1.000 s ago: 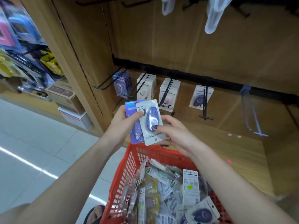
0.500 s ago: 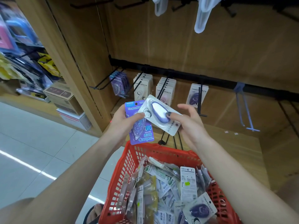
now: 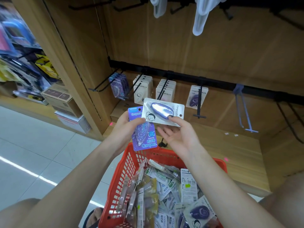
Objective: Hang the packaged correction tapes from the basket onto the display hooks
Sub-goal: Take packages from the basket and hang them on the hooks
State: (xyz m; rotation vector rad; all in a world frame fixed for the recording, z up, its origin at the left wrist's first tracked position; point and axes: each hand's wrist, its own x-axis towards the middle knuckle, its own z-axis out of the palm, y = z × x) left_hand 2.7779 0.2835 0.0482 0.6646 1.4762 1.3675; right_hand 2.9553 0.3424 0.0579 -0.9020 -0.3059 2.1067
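Fingers of the right hand (image 3: 179, 137) pinch the white correction tape pack (image 3: 162, 111) by its right end, thumb on the blister, the other fingers spread loosely below; the left hand (image 3: 125, 127) grips the purple Campus pack (image 3: 144, 135) and touches the white card's left edge. Both packs are above the far rim of the red basket (image 3: 130, 163). To hang the white one well, I judge it needs turning so its punched hole leads (it lies sideways now), then sliding onto the hook with the matching pack (image 3: 198, 96). The basket is heaped with more carded correction tapes, jumbled and overlapping.
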